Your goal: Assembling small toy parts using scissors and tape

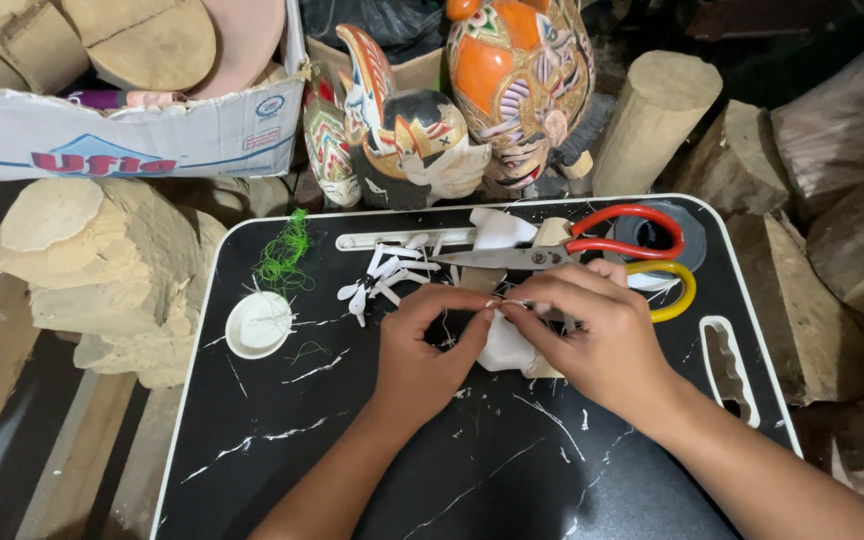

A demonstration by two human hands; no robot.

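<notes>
Hands: left hand [422,345]; right hand [592,335]; white strand [510,302] pinched between both

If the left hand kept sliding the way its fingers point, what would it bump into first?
Probably the right hand: the left hand points right and slightly up, and their fingertips already nearly meet over a small white piece. Past that lie the red-handled scissors.

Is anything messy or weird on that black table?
A little messy, yes. White scraps lie scattered over the black tray, and a tangle of green thread sits loose near its left edge. Both hands pinch something small and white. Nothing looks broken or spilled.
</notes>
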